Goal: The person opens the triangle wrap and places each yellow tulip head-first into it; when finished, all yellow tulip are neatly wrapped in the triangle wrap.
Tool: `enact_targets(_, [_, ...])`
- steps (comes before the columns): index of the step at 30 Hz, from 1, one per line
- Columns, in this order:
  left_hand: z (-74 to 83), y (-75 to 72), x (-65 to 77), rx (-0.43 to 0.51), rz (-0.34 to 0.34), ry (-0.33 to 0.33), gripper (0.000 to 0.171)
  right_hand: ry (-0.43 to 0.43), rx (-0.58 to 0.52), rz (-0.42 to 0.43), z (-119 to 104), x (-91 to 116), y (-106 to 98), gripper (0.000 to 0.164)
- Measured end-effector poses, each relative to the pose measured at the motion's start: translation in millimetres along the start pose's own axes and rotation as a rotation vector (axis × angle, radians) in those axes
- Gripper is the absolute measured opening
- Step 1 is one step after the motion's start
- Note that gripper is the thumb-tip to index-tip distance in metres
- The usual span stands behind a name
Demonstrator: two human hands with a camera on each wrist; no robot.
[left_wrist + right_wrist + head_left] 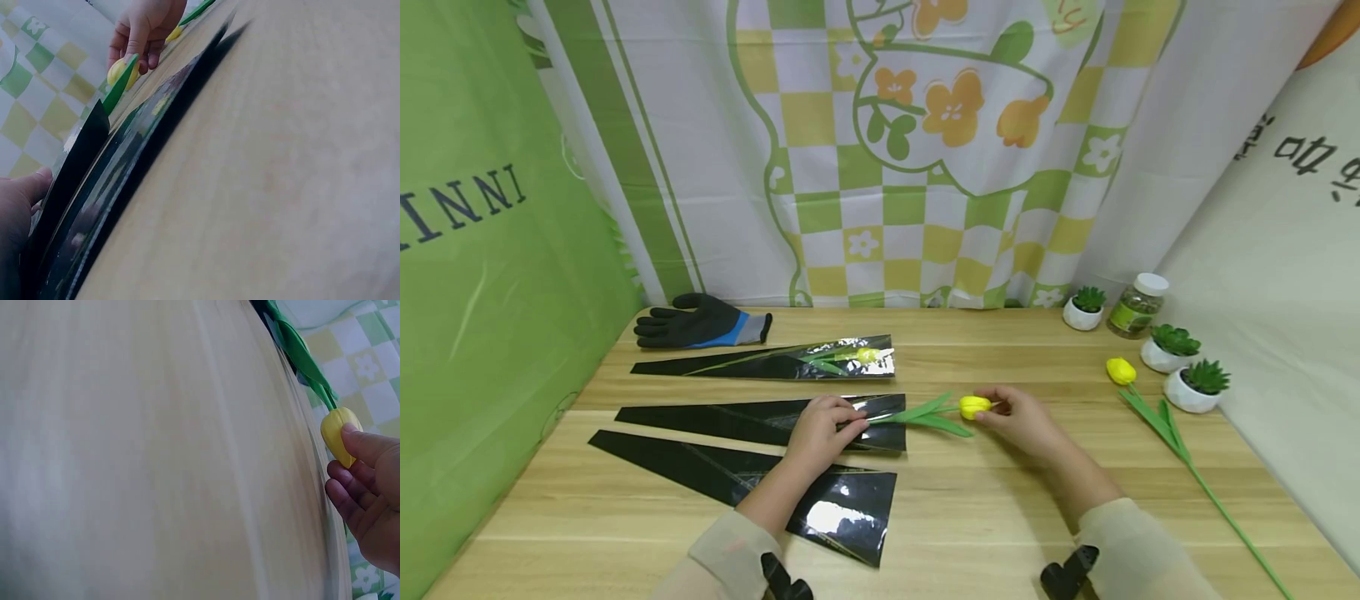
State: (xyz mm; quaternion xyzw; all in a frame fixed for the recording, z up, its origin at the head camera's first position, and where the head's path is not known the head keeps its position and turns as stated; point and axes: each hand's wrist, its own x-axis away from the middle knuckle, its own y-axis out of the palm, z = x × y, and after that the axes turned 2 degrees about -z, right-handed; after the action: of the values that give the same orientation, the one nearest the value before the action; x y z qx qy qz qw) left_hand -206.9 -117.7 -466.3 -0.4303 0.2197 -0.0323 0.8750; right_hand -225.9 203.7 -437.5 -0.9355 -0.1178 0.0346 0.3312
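My right hand (1018,423) pinches the yellow head of an artificial tulip (974,407) between thumb and fingers. The tulip's green leaves point towards the middle black flower sleeve (700,417), and its stem runs into that sleeve's wide end. At this end my left hand (822,429) holds the sleeve, thumb and fingertips close to the stem. In the left wrist view the left thumb (37,184) lies against the sleeve's edge. The right wrist view shows the right thumb (353,434) on the tulip's petals (337,428).
Behind lies a sleeve (760,364) with a tulip inside; another black sleeve (842,508) lies in front, under the left forearm. A loose tulip (1180,450) lies at right, near potted succulents (1197,388) and a jar (1137,307). A work glove (700,323) rests at back left.
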Motion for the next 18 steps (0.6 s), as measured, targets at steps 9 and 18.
enact_targets(9, [2.7,-2.4,-2.5,0.011,0.009,0.011,0.016,-0.015,-0.004,-0.033,-12.9,-5.6,16.3,0.035])
enact_targets(18, [4.9,-3.8,-3.9,0.041,-0.035,-0.035,0.018,-0.007,-0.005,-0.045,-25.8,-10.9,32.7,0.033])
